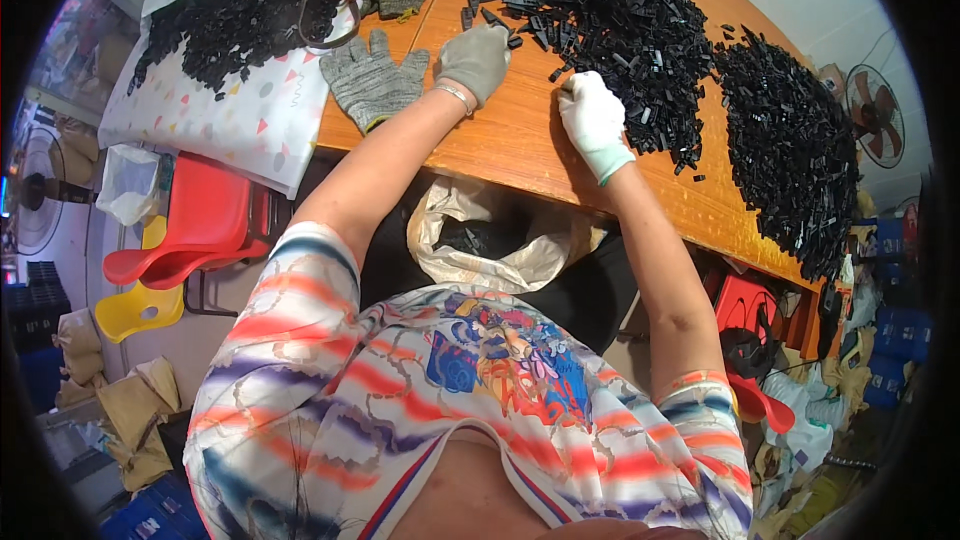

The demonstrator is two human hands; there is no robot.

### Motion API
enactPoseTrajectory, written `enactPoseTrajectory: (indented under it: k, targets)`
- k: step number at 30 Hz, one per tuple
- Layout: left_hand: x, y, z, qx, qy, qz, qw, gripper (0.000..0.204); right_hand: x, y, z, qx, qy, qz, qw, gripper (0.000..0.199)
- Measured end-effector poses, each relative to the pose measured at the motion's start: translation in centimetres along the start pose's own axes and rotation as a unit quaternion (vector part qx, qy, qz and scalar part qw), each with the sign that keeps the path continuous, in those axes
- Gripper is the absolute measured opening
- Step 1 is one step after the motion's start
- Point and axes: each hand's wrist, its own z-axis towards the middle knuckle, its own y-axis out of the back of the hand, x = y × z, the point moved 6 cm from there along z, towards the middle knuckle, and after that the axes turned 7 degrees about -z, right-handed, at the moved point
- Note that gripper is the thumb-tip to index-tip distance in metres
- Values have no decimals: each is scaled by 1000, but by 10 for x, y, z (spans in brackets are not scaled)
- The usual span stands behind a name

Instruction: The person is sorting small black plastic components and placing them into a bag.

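My left hand, in a grey glove, rests over the wooden table with its fingers curled in. Small black plastic pieces lie right at its fingertips; what the fingers grip is hidden. To the right, my right hand wears a white glove and is closed, knuckles up, on the tabletop. A black piece shows beside its fingertips, and I cannot make out whether it is held. Beyond both hands spreads a large heap of black plastic pieces. An unworn grey knit glove lies flat by my left wrist.
Another black heap covers the table's right end. Smaller black parts lie on a patterned sheet at left. Below the front edge, an open woven sack sits at my lap. Red chair left; fan right.
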Motion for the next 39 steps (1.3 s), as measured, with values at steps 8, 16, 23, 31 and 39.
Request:
enactPoseTrajectory:
  k: [8,16,23,31,39]
  targets:
    - [9,-9,3,-57,-74,-22,995,13,0,1,-13,120,-114,137,977,14]
    - [14,2,-19,-70,-69,-144,985,15,1,2,-26,100,-116,266,952,24]
    - [-2,-5,-9,21,109,-106,988,38,16,5,-38,138,-138,456,868,19]
    - [-36,-15,-21,-80,-30,-2,996,20,19,18,-52,161,-179,539,807,13]
    - [3,-39,-28,-2,52,-481,875,33,16,31,-34,72,-143,519,840,22]
